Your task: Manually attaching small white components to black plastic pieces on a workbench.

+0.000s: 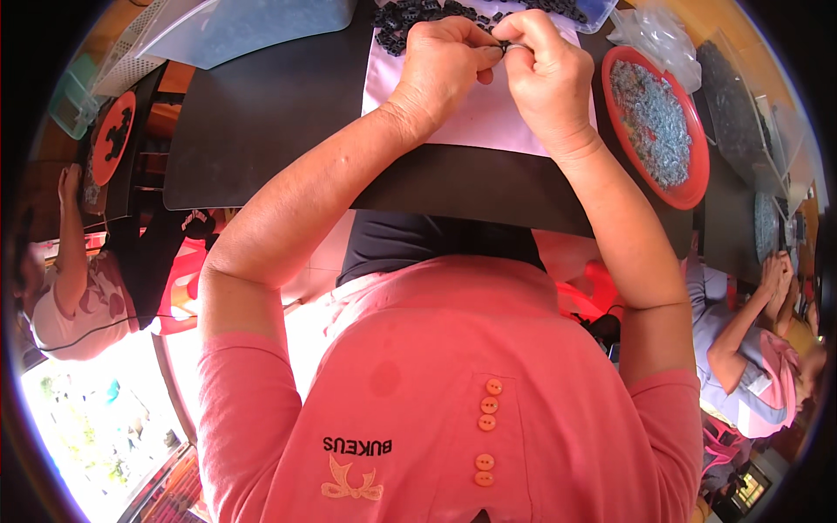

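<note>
Over a pale pink sheet on the dark table, my left hand and my right hand meet fingertip to fingertip. Both are closed in a pinch on a small black part, mostly covered by the fingers, so its exact shape does not show. Just beyond my left hand lies a heap of small black plastic parts, some of them loose near the fingertips. To the right of my right hand stands a round red tray filled with small clear, bluish pieces.
A translucent bluish bin stands at the far left of the table. A clear plastic bag lies behind the red tray. Co-workers sit at either side: a person on the left and a person on the right.
</note>
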The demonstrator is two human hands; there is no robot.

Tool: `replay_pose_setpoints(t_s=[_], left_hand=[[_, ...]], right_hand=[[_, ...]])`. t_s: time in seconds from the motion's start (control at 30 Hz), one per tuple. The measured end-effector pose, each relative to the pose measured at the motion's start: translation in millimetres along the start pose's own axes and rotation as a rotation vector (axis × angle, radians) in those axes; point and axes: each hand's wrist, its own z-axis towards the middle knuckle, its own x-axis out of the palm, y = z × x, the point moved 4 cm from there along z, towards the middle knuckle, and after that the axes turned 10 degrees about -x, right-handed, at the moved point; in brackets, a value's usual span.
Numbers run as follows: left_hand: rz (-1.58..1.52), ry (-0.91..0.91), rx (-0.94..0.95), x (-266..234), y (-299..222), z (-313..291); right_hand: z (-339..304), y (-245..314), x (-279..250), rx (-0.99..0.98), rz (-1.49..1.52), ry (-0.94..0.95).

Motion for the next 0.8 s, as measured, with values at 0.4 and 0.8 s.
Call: replay_pose_setpoints(t_s=[0.4, 0.8], left_hand=[[-0.080, -0.059, 0.120, -1.5, 2.2, 7.0], [-0.447, 0.106, -0.108, -9.3, -1.9, 7.8]], right_hand=[[5.9, 18.5, 1.1, -0.177, -0.095, -0.112], [15.6, 18.5, -9.4, -0.214, -0.380, 0.077]])
